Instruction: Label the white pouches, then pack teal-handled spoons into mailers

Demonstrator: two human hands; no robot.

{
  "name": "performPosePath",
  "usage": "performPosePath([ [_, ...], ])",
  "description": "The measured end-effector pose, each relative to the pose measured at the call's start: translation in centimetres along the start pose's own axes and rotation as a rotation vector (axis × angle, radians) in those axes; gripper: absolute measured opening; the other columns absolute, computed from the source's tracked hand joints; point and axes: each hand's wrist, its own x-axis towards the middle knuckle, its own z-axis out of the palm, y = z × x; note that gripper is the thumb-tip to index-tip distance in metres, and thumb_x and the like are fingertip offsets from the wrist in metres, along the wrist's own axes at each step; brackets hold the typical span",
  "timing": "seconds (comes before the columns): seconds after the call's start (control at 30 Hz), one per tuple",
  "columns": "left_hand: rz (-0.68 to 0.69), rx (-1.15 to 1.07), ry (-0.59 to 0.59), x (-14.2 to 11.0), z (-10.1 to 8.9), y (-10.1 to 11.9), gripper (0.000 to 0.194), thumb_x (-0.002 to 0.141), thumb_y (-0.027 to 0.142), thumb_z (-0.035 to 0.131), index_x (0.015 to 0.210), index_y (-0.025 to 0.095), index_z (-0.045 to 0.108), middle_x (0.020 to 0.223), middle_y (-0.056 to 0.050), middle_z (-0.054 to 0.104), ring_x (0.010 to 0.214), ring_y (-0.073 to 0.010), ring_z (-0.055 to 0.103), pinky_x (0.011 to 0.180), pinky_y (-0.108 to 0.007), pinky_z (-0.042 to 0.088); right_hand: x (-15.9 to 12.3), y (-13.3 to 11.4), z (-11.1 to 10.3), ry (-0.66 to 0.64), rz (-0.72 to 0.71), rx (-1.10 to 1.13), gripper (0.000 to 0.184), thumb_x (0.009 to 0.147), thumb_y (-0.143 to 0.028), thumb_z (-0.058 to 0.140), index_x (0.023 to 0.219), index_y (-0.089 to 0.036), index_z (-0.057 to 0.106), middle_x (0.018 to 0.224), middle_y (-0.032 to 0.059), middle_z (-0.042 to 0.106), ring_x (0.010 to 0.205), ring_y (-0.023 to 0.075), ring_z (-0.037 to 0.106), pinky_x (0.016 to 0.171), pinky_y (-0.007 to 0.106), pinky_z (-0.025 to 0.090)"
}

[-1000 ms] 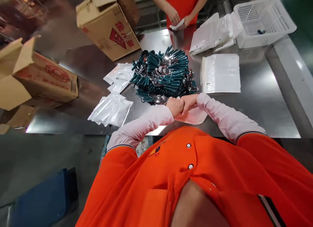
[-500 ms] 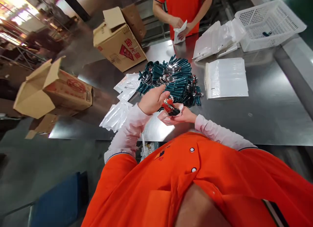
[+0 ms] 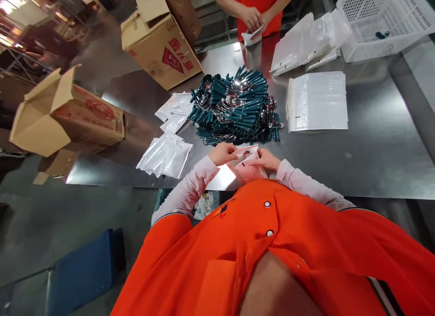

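Observation:
Both of my hands hold a white padded mailer bag (image 3: 250,170) at the table's near edge. The fingers of my left hand (image 3: 223,153) are closed on its left upper edge. My right hand (image 3: 267,160) grips the right side. A small dark and shiny piece shows at the bag's mouth; the rest of what is inside is hidden. Just beyond my hands lies a heap of green-handled metal utensils (image 3: 234,109), with spoon bowls showing among them. Left of the heap, several white mailers (image 3: 165,155) lie in a loose pile.
A stack of flat mailers (image 3: 318,101) lies right of the heap, with more plastic bags (image 3: 295,41) behind. A white basket (image 3: 384,26) stands far right. Open cartons (image 3: 163,48) are at the left. Opposite, a person's hands (image 3: 254,19) hold a white packet.
The red and black-handled utensils in my hands have gone down into the mailer. My left hand has moved nearer and now grips the bag's edge. The co-worker's packet has been lowered.

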Motion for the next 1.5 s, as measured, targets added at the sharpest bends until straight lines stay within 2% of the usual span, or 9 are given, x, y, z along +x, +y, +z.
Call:
performPosePath([
  [0.13, -0.032, 0.002, 0.128, 0.1, 0.5, -0.2, 0.033, 0.086, 0.044, 0.070, 0.072, 0.015, 0.074, 0.062, 0.001, 0.062, 0.064, -0.0135, 0.054, 0.061, -0.025, 0.037, 0.1, 1.0, -0.5, 0.102, 0.006, 0.078, 0.045, 0.069, -0.060, 0.081, 0.078, -0.017, 0.072, 0.077, -0.0007, 0.072, 0.077, 0.0169, 0.061, 0.080, 0.032, 0.052],
  [0.3, 0.076, 0.117, 0.385, 0.0, 0.9, 1.7, 0.030, 0.091, 0.030, 0.068, 0.116, 0.019, 0.078, 0.117, -0.011, 0.076, 0.106, -0.0226, 0.067, 0.094, -0.032, 0.050, 0.5, 1.0, 0.9, 0.213, -0.005, 0.213, 0.044, 0.069, -0.058, 0.081, 0.093, -0.021, 0.077, 0.093, 0.0040, 0.076, 0.089, 0.0198, 0.065, 0.090, 0.036, 0.052],
  [0.53, -0.076, 0.274, 0.100, 1.0, 1.7, 2.6, 0.018, 0.086, 0.032, 0.072, 0.094, 0.019, 0.080, 0.093, -0.007, 0.078, 0.088, -0.0233, 0.071, 0.076, -0.029, 0.049, -0.1, -0.7, 1.4, 0.108, -0.033, 0.138, 0.040, 0.075, -0.058, 0.076, 0.091, -0.022, 0.081, 0.092, 0.0053, 0.079, 0.086, 0.0223, 0.068, 0.086, 0.039, 0.055],
  [0.73, -0.049, 0.310, 0.273, 0.9, 1.9, 2.4, 0.017, 0.076, 0.033, 0.083, 0.083, 0.021, 0.073, 0.090, -0.006, 0.074, 0.091, -0.0236, 0.068, 0.077, -0.030, 0.048, -0.1, -0.4, 1.6, 0.137, -0.078, 0.052, 0.039, 0.078, -0.060, 0.073, 0.094, -0.026, 0.083, 0.099, 0.0059, 0.080, 0.094, 0.0272, 0.071, 0.093, 0.044, 0.055],
  [0.8, 0.021, 0.272, 0.376, 0.2, 2.0, 2.8, 0.015, 0.079, 0.032, 0.082, 0.081, 0.021, 0.073, 0.090, -0.006, 0.072, 0.092, -0.0222, 0.067, 0.081, -0.030, 0.049, 0.1, 0.1, 1.9, 0.200, -0.071, 0.089, 0.039, 0.077, -0.060, 0.075, 0.095, -0.027, 0.082, 0.100, 0.0060, 0.080, 0.096, 0.0280, 0.071, 0.095, 0.046, 0.055],
  [0.9, 0.085, 0.195, 0.330, -0.7, 2.6, 3.6, 0.009, 0.087, 0.029, 0.077, 0.081, 0.023, 0.074, 0.086, -0.004, 0.071, 0.087, -0.0191, 0.067, 0.082, -0.029, 0.051, 0.2, 0.6, 2.1, 0.261, -0.050, 0.151, 0.037, 0.072, -0.058, 0.078, 0.090, -0.026, 0.081, 0.098, 0.0063, 0.079, 0.097, 0.0292, 0.071, 0.098, 0.049, 0.055],
  [1.13, 0.043, 0.122, 0.411, -0.6, 4.2, 4.1, 0.010, 0.085, 0.027, 0.079, 0.092, 0.023, 0.073, 0.099, -0.004, 0.070, 0.091, -0.0188, 0.069, 0.083, -0.029, 0.055, -0.2, 0.0, 1.8, 0.165, -0.074, 0.075, 0.020, 0.074, -0.046, 0.072, 0.080, -0.027, 0.077, 0.094, 0.0052, 0.077, 0.097, 0.0294, 0.068, 0.100, 0.048, 0.053],
  [1.3, 0.110, -0.054, 0.422, -0.4, 3.9, 3.5, 0.007, 0.086, 0.017, 0.073, 0.083, 0.023, 0.075, 0.094, -0.004, 0.072, 0.087, -0.0175, 0.068, 0.086, -0.030, 0.056, -0.1, 0.0, 2.2, 0.185, -0.057, 0.138, 0.036, 0.067, -0.052, 0.080, 0.091, -0.025, 0.075, 0.093, 0.0041, 0.076, 0.090, 0.0258, 0.068, 0.092, 0.043, 0.055],
  [1.5, 0.189, -0.649, 0.619, -0.5, 2.5, 1.1, 0.027, 0.081, 0.044, 0.077, 0.075, 0.021, 0.063, 0.091, -0.007, 0.073, 0.090, -0.0223, 0.068, 0.082, -0.036, 0.055, -0.3, -0.6, 1.8, 0.169, -0.034, -0.007, 0.045, 0.074, -0.065, 0.073, 0.076, -0.020, 0.071, 0.073, 0.0029, 0.069, 0.074, 0.0209, 0.060, 0.078, 0.037, 0.051],
])
